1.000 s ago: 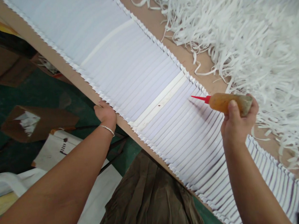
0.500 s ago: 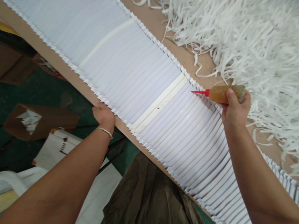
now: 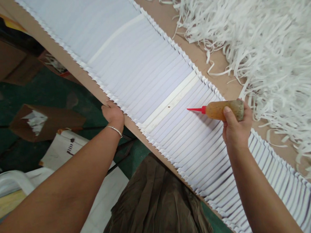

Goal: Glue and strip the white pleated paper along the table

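Observation:
My right hand (image 3: pixel 236 126) is closed around an amber glue bottle (image 3: pixel 217 110). Its thin red nozzle (image 3: pixel 197 109) points left, low over a long row of overlapping white paper strips (image 3: pixel 169 143); whether the tip touches them I cannot tell. To the left of the nozzle, a cream band (image 3: pixel 172 101) with a small dark spot crosses the row. My left hand (image 3: pixel 113 113), a bangle at its wrist, grips the near edge of the brown board (image 3: pixel 134 128) under the strips. Some of its fingers are hidden.
A large heap of loose curled white paper strips (image 3: pixel 274 51) covers the far right side of the board. Below the board on the left stand an open carton (image 3: pixel 59 118) with white scraps and a white bag (image 3: pixel 64 149). Brown pleated cloth (image 3: pixel 155 203) hangs in front.
My right hand has brought the glue bottle left and slightly nearer, from the row's far edge to further over the strips. My left hand stays at the board's edge while the view shifts a little.

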`<state>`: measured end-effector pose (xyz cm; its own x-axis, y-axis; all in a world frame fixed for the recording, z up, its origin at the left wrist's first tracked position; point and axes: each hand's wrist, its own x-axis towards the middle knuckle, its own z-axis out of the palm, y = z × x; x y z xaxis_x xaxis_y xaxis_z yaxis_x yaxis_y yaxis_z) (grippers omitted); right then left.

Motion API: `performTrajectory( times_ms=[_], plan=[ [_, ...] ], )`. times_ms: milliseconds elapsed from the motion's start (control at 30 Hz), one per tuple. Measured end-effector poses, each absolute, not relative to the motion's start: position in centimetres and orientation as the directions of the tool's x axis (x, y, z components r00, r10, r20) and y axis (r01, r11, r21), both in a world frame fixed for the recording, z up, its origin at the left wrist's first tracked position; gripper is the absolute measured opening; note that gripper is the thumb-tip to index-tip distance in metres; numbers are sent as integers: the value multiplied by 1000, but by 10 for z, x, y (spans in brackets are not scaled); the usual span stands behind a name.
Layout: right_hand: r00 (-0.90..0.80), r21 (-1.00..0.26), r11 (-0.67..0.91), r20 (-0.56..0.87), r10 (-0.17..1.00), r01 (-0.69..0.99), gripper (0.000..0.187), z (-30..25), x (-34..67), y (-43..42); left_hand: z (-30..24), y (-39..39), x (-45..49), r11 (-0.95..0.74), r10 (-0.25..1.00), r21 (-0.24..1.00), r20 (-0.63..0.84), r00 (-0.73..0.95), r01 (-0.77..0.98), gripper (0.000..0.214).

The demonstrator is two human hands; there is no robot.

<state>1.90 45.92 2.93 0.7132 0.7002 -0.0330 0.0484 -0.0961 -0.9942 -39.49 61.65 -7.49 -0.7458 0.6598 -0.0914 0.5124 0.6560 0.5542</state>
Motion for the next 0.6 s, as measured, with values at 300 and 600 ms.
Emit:
performTrajectory(
  times_ms=[300, 600],
  plan=[
    [672, -944, -250, -41, 739, 217, 75, 33, -38, 411, -72, 616, -392, 647, 666, 575, -108, -738, 500, 44],
    [555, -874, -292, -31, 831, 388, 71, 47, -93, 376, -68, 615, -390, 658, 668, 556, -119, -735, 508, 44]
  ],
)
